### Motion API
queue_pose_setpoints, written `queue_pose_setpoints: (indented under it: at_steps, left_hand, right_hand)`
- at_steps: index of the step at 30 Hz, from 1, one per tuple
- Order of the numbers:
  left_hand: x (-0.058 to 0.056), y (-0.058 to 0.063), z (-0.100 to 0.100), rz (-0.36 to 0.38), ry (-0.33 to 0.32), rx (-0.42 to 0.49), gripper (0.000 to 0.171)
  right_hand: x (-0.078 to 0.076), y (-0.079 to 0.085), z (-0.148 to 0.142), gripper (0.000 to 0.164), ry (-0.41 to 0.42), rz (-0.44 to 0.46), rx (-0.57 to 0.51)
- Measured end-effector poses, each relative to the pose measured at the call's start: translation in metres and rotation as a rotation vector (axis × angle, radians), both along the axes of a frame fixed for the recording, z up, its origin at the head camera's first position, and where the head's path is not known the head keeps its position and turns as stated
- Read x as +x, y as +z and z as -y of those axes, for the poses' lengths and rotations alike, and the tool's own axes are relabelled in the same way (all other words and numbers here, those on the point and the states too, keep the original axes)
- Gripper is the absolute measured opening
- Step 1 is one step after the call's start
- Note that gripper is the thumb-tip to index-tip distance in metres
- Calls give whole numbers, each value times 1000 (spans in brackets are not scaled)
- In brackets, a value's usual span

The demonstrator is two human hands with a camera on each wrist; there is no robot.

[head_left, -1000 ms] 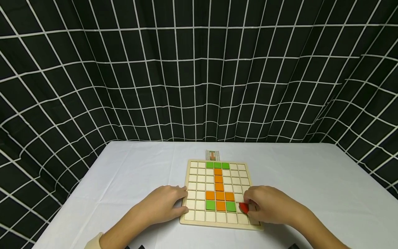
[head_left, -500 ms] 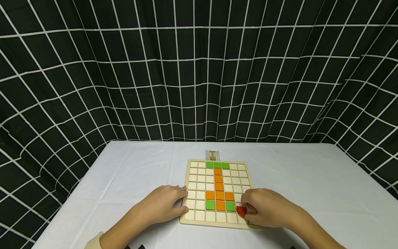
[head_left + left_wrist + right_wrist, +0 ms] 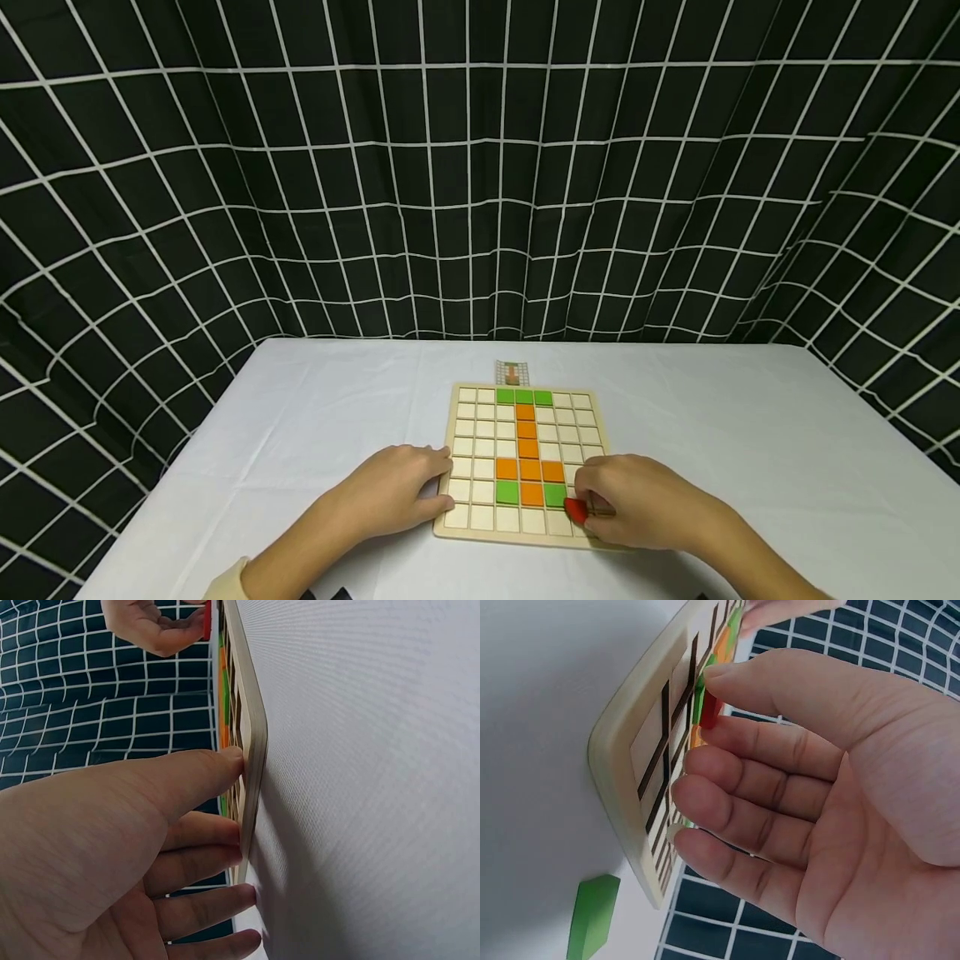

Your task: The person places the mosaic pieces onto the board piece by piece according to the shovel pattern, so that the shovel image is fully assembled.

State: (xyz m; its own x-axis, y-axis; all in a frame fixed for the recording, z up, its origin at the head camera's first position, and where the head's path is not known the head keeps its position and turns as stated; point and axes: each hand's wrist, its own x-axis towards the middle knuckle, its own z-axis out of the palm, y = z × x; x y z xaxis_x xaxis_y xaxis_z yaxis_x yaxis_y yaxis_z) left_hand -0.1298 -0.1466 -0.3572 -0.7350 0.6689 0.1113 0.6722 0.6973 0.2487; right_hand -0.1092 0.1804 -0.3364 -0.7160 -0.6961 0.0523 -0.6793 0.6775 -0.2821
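Note:
A wooden grid board (image 3: 448, 518) lies on the white table, with orange tiles (image 3: 527, 429) in a column and across a lower row. Green tiles (image 3: 524, 397) sit at its top, with more green near the bottom. My right hand (image 3: 637, 500) pinches a red tile (image 3: 575, 510) between thumb and index finger, low over the board's lower right part. In the right wrist view the red tile (image 3: 710, 709) is partly covered by the thumb. My left hand (image 3: 397, 492) rests against the board's left edge, thumb and fingertips touching its rim, fingers fairly straight.
Beyond the board's top edge lies a small printed card (image 3: 512, 372) with a grid pattern. A loose green block (image 3: 592, 919) sits on the table beside the board's right edge, hidden in the head view. A black curtain (image 3: 480, 167) with white grid lines stands behind the table.
My right hand has moved left over the lower right of the board, carrying the red tile toward the lower green tile. My left hand has stayed in place.

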Motion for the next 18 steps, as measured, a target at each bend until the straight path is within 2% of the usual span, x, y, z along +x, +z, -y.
queue_pose_setpoints:
  at_steps: [6, 10, 18]
  left_hand:
    - [-1, -2, 1, -4, -2, 6, 35]
    - [0, -3, 1, -8, -4, 5, 29]
    - [0, -1, 0, -11, 0, 2, 19]
  right_hand:
    - [2, 0, 5, 25, 11, 1, -2]
    - [4, -1, 10, 27, 26, 15, -1]
    - [6, -1, 17, 29, 57, -20, 1]
